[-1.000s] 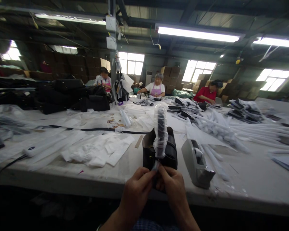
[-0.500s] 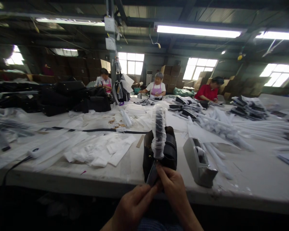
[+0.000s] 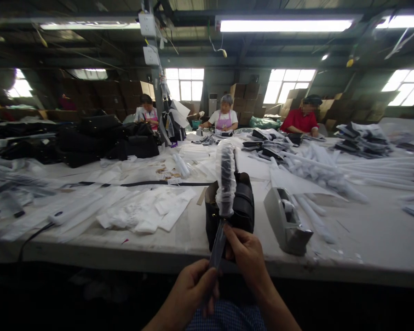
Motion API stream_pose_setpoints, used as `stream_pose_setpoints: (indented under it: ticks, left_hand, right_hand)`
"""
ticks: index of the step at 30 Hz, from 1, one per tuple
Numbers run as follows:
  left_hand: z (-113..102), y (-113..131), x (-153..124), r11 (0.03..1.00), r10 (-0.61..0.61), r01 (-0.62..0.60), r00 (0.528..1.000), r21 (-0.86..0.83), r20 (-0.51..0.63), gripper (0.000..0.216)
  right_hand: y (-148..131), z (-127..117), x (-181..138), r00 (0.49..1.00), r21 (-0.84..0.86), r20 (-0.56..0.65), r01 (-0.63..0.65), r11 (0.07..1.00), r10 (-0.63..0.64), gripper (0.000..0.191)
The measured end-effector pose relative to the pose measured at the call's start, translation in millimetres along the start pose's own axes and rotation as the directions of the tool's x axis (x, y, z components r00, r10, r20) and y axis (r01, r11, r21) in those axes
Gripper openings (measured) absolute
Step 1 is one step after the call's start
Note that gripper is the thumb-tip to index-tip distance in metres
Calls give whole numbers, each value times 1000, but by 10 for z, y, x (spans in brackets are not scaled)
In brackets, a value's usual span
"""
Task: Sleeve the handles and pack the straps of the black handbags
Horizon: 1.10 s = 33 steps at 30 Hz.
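Note:
A black strap (image 3: 218,241) runs up from my hands into a crumpled clear plastic sleeve (image 3: 225,179) that stands upright in front of a small black bag (image 3: 243,207) at the near edge of the table. My left hand (image 3: 192,292) is closed round the bare lower end of the strap, below the table edge. Just above it, my right hand (image 3: 246,255) pinches the strap where the sleeve begins. The strap's upper part is wrapped inside the plastic.
A grey tape dispenser (image 3: 286,220) stands right of the bag. White paper and plastic sheets (image 3: 145,211) lie to the left, rolled white sleeves (image 3: 324,177) to the right, black bags (image 3: 100,138) at far left. Three people (image 3: 224,117) work at the table's far side.
My left hand has drawn down and toward me along the strap, so more bare strap shows below the plastic sleeve. My right hand has stayed near the sleeve's lower end.

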<state>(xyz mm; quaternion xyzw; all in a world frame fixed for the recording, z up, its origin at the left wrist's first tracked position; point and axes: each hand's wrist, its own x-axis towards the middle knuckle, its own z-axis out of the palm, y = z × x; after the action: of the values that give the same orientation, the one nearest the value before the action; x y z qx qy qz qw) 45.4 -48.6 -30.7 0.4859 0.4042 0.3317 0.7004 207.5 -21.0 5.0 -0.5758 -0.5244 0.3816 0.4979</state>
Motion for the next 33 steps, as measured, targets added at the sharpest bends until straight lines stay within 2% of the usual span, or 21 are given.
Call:
stream_pose_setpoints:
  ticks: [3,6,9,14,16,18,20,22,24,25,26,29,31,33]
  left_hand:
    - [-23,83,-1,985,132,-127,991,118,-37,36]
    - [12,292,67,980,189,-184,979,73,-70,35]
    - [120,402,179,987,159,-161,981,-13,-108,33]
    - [215,323,309,990,120,-129,982,-55,-145,33]
    - [203,298,326,991,117,-127,978,-48,-171,33]
    - [181,297,335,991,121,-129,970,-24,-212,33]
    - [161,308,340,992,121,-125,960,0,-254,34]
    - [151,315,347,992,126,-126,952,18,-280,37]
    - [149,311,355,992,126,-123,948,29,-293,39]
    - [151,305,359,993,122,-118,947,31,-297,39]
    - [154,296,364,993,115,-111,947,32,-300,40]
    - [164,271,377,994,110,-104,943,37,-314,42]
    - [170,262,383,993,120,-112,941,42,-316,43]
    - [175,262,386,992,129,-121,940,45,-315,43]
  right_hand:
    - [-10,0,-22,1000,1,-16,-1,1000,1,52]
    - [-26,4,-30,999,-5,-18,26,1000,-26,50]
    - [-30,5,-28,998,-52,-39,54,997,-56,48]
    - [-21,-40,-98,993,-143,-103,40,989,-55,45]
    - [-16,-140,-154,992,-158,-115,31,987,-50,45]
    - [9,-338,-191,980,-200,-187,23,979,-61,43]
    - [68,-639,-176,930,-269,-354,0,963,-99,40]
    - [162,-1008,-101,829,-334,-536,-32,942,-162,39]
    - [281,-1381,16,736,-466,-614,-48,883,-284,43]
    - [343,-1547,81,722,-515,-610,-47,856,-328,48]
    - [404,-1689,144,733,-506,-612,-74,859,-297,51]
    - [545,-1937,302,818,-322,-575,-199,926,-24,50]
    - [582,-1966,363,854,-227,-515,-223,948,77,48]
    - [566,-1936,388,873,-159,-476,-208,965,110,49]
